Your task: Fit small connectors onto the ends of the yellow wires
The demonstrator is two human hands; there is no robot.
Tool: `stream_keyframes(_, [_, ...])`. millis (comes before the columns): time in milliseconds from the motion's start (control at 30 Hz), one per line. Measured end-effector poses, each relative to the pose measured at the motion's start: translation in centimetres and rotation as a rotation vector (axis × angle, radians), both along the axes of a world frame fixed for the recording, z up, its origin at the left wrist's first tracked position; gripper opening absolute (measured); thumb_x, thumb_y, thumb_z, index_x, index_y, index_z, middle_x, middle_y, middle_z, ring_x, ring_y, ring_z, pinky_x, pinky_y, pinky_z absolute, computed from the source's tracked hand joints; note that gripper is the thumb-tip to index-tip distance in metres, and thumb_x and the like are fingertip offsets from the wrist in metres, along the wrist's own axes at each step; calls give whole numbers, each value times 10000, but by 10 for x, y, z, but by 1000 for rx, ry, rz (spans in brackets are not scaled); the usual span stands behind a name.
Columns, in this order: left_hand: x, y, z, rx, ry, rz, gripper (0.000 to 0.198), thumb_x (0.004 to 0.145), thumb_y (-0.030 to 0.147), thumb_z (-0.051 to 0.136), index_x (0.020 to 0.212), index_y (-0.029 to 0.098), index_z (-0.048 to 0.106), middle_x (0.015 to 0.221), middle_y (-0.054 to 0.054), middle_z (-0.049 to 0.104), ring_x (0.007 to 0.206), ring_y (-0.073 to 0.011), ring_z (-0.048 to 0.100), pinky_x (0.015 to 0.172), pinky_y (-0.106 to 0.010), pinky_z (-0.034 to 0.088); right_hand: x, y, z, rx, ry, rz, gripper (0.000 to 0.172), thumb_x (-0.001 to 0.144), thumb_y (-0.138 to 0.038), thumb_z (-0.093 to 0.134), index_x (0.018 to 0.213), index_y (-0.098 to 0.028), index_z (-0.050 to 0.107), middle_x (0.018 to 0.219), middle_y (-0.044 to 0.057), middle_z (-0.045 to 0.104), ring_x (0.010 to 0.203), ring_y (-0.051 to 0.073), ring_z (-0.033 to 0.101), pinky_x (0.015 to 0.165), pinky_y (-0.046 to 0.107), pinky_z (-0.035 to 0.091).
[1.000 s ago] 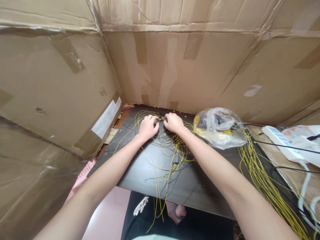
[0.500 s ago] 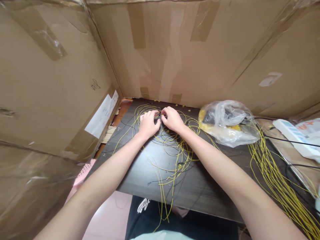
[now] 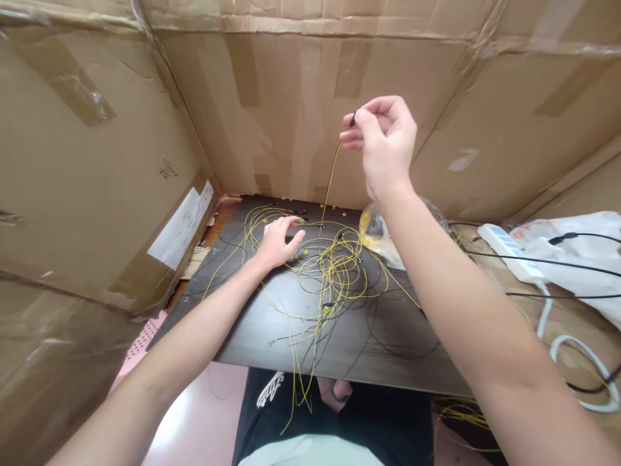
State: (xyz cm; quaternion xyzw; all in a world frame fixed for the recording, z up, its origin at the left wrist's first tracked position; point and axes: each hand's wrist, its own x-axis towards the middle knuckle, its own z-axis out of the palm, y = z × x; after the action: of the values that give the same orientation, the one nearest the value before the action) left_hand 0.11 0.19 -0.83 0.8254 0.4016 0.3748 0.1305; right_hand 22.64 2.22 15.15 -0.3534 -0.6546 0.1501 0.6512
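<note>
Hands have split since half a second ago. Left hand stays low on the dark surface, fingers spread flat on the tangle of wires, gripping nothing. Right hand has lifted off it, up before the cardboard wall, thumb and fingertips pinched on one yellow wire: thin, black-tipped, hanging straight down into the tangle.

near-left corner of worktop: bare, open | middle to near edge: yellow wire tangle sprawls | back and left edges: cardboard walls close in | back-right: plastic bag blocks
</note>
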Motion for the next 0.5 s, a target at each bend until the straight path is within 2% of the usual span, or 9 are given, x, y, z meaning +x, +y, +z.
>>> stream_keyframes(33, [1,-2,1,1,-54,-40,357,986,396,505,1251,172,590,1156,-100,686,1117,-256,629,1042,-452,427,0,-6,0,-12,18,12,278,1032,-515,522,1146,-262,512,1080,38,700,903,113,700,805,269,567])
stream_keyframes(100, [2,-5,2,0,-182,-103,366,1011,407,441,1247,170,588,1134,-102,682,1082,-236,639,1009,-421,470,-2,-23,-16,-87,90,48,317,999,-528,567,1160,-257,527,1074,33,709,897,120,711,781,267,577])
stream_keyframes(200, [4,-13,5,20,-336,-150,362,1014,398,438,1260,168,570,1101,-101,672,1013,-209,647,939,-382,516,-11,-53,-68,-347,253,166,405,832,-513,763,1061,-227,591,996,39,747,792,146,724,713,291,597])
stream_keyframes(267, [7,-20,6,54,-352,-193,342,969,363,537,1252,171,560,1083,-92,663,967,-196,646,899,-367,528,-17,-71,-105,-523,357,221,432,725,-498,840,962,-204,628,949,55,763,752,158,725,701,301,601])
stream_keyframes(333, [11,-28,8,85,-315,-252,350,901,318,642,1211,175,561,1066,-82,656,940,-189,643,853,-344,538,-24,-85,-133,-638,424,278,452,667,-489,874,928,-196,650,894,48,769,735,166,728,714,310,602])
stream_keyframes(400, [15,-34,10,105,-268,-286,308,865,272,684,1139,179,578,1017,-69,658,901,-179,638,807,-322,542,-28,-93,-149,-712,421,336,451,650,-486,887,916,-193,671,827,29,764,730,170,730,742,319,603])
stream_keyframes(500, [19,-39,10,121,-212,-295,156,879,221,668,1023,180,623,898,-40,664,816,-160,620,761,-302,540,-31,-100,-157,-754,399,359,446,663,-506,881,912,-199,674,751,7,750,713,168,726,756,322,602])
